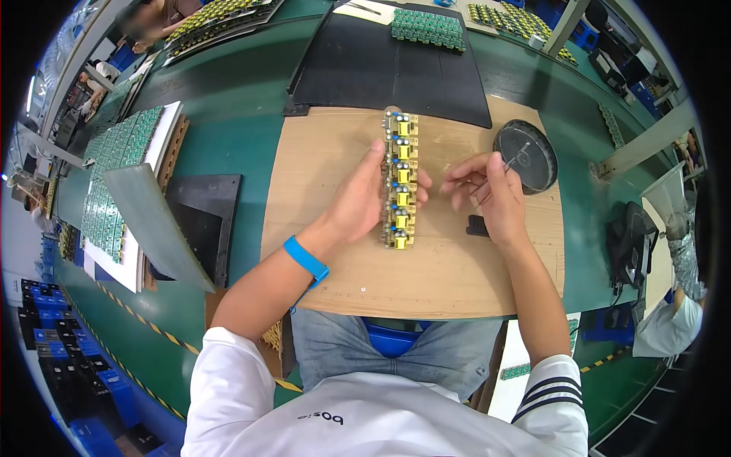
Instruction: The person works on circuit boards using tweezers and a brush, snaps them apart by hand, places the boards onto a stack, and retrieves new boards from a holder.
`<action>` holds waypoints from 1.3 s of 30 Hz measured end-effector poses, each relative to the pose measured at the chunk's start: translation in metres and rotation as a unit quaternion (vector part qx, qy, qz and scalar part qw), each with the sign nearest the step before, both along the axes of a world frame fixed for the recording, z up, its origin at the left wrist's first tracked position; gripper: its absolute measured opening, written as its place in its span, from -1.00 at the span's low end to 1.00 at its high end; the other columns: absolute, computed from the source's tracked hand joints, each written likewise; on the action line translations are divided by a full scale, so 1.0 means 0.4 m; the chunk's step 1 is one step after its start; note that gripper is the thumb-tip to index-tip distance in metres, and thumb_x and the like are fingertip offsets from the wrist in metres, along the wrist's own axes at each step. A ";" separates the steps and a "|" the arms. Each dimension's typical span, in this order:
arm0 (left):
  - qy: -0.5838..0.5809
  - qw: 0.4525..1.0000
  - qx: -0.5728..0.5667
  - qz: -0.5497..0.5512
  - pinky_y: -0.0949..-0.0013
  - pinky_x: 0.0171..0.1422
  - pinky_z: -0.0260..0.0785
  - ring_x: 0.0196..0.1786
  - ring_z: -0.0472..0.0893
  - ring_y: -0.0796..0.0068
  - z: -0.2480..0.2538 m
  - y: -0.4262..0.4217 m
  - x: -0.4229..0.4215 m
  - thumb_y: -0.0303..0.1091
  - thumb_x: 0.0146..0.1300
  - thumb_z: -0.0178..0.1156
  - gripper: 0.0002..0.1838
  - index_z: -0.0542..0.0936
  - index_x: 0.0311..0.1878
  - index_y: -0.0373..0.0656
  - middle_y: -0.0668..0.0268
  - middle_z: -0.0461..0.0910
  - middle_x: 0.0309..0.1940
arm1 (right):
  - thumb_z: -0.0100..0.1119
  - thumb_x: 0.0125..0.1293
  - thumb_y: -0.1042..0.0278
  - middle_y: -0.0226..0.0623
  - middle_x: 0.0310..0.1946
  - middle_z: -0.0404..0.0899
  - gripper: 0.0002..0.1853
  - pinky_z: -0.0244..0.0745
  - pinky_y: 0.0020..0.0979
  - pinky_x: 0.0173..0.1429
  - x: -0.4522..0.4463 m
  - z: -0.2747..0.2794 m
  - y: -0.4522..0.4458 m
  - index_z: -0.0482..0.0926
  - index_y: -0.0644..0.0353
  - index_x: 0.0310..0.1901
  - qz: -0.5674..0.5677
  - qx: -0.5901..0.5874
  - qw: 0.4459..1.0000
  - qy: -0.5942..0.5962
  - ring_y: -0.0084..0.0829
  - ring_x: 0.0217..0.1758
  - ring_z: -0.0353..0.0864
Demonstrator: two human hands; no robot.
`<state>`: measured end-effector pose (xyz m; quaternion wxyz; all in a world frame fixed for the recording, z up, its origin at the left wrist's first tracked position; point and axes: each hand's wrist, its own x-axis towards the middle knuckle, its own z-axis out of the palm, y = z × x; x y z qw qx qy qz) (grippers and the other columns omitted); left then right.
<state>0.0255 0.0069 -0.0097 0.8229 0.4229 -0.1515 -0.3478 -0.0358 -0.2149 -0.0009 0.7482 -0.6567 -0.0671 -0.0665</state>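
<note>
A long strip of circuit boards (pixel 402 183) with yellow and blue parts stands lengthwise over the cardboard sheet (pixel 327 282). My left hand (pixel 362 194), with a blue band on its wrist, is wrapped round the strip; its fingertips show at the strip's right side. My right hand (pixel 496 196) is to the right of the strip, thumb and forefinger pinched together on a small thin metal tool, perhaps tweezers, near the rim of a round black dish (pixel 545 156). A small black object (pixel 477 225) lies on the cardboard, partly behind my right hand.
A black mat (pixel 358 76) lies beyond the cardboard, with green boards (pixel 428 29) at its far edge. Stacked green boards (pixel 126 164) and a tilted grey-green panel (pixel 156 228) are at the left. A person (pixel 156 19) is at the far left. A black bag (pixel 630 244) is at the right.
</note>
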 end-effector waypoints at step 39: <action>0.016 0.989 -0.116 -0.089 0.17 0.17 0.53 0.05 0.62 0.26 0.031 0.004 -0.042 0.17 0.63 -0.36 -0.25 0.22 0.52 -0.33 0.11 0.56 0.08 | 0.39 0.26 0.63 -0.07 -0.08 0.76 -0.82 0.60 -0.30 0.20 -0.022 0.022 0.005 0.76 0.37 -0.10 -0.005 -0.012 0.999 -0.040 -0.33 0.02 0.73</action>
